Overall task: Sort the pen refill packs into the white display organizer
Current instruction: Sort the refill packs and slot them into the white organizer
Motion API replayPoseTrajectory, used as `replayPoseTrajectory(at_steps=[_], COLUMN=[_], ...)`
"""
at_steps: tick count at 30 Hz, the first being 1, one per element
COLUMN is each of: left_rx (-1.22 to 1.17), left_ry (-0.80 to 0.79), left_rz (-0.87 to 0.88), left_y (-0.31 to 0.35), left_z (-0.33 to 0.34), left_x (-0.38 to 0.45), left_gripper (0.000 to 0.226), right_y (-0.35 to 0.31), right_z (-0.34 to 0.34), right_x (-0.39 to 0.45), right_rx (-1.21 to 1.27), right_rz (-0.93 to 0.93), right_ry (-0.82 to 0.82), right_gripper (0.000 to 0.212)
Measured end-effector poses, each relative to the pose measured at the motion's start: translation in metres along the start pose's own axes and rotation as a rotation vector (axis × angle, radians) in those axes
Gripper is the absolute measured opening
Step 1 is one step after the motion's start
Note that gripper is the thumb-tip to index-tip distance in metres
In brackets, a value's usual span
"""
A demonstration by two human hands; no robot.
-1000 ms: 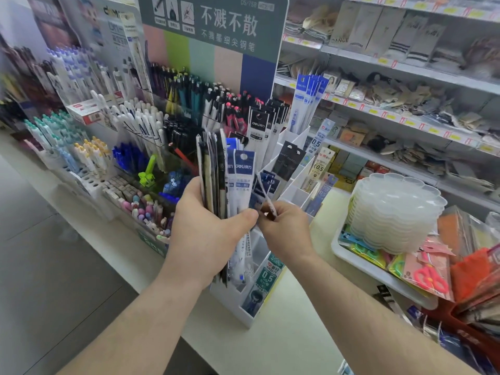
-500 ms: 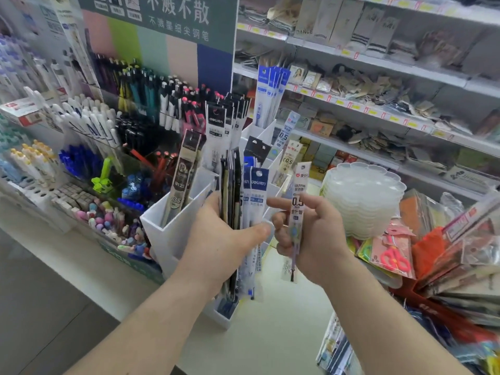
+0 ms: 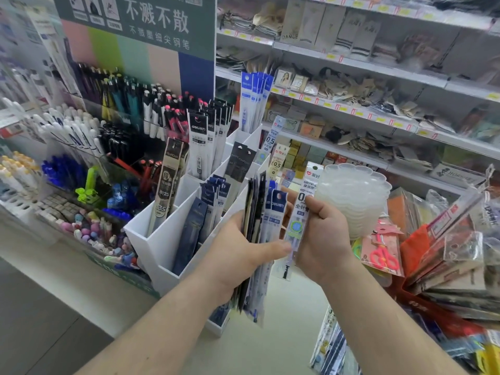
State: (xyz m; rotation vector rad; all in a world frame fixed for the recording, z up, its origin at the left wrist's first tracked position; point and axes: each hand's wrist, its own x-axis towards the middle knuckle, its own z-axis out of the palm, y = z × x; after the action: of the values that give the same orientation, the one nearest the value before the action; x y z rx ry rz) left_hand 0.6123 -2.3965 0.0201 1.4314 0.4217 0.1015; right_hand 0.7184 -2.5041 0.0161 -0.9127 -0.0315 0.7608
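A single refill pack with a white and red header stands upright at the centre of the frame, pinched by the right hand, whose fingers curl round its right edge while the thumb presses its lower part. Its bottom tip hangs free below the hand. Just to its left, touching or nearly so, the left hand grips a fanned bundle of packs, dark ones to the left and blue-topped ones to the right; the thumb lies across the front of the bundle and the packs stick out above and below the fist.

Behind and left of both hands sits the white organizer, a stepped box of slanted compartments on the counter. Its near compartments hold a few dark blue packs and one tall brown-black pack, with room beside them; the rear ones are fuller, with black-topped and blue-topped packs rising past the dividers. The bundle overlaps the organizer's right edge.

At the right, a stack of clear trays stands just behind the right hand, with packaged scissors below it. Pen displays fill the left of the frame, and shelves the upper right. Bare counter lies below the hands.
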Motion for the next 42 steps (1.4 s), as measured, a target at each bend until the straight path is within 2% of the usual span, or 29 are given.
replayPoseTrajectory(at_steps=[4,7,10,14,17,19,25,32,42], left_rx=[0.038,0.108,0.152,0.141,0.127,0.127,0.143,0.141,0.075], left_ry=[0.016,0.102,0.177,0.274,0.305,0.325,0.328,0.344,0.349], left_rz=[0.011,0.037,0.089,0.101,0.077,0.079,0.107,0.100,0.078], left_y=[-0.003,-0.004,-0.001,0.002,0.005,0.006,0.003,0.004,0.002], left_z=[0.003,0.001,-0.004,-0.008,-0.009,-0.010,-0.010,-0.007,-0.004], left_x=[0.004,0.010,0.016,0.021,0.026,0.029,0.033,0.037,0.031], left_gripper=[0.056,0.043,0.038,0.033,0.037,0.038,0.033,0.031,0.031], right_y=[0.004,0.005,0.001,-0.017,-0.026,-0.028,-0.034,-0.028,-0.040], right_z=[0.006,0.007,0.006,-0.004,-0.016,-0.022,-0.025,-0.023,-0.022], right_x=[0.000,0.006,0.014,0.038,0.066,0.083,0.123,0.159,0.154], right_rx=[0.026,-0.218,-0.509,-0.454,-0.519,-0.611,-0.752,-0.940,-0.857], right_rz=[0.034,-0.036,-0.139,-0.221,-0.330,-0.378,-0.470,-0.372,-0.557], right_ry=[-0.025,0.012,0.136,0.393,0.570,0.631,0.644,0.575,0.676], right_gripper=[0.046,0.038,0.020,0.012,0.020,0.030,0.030,0.030,0.027])
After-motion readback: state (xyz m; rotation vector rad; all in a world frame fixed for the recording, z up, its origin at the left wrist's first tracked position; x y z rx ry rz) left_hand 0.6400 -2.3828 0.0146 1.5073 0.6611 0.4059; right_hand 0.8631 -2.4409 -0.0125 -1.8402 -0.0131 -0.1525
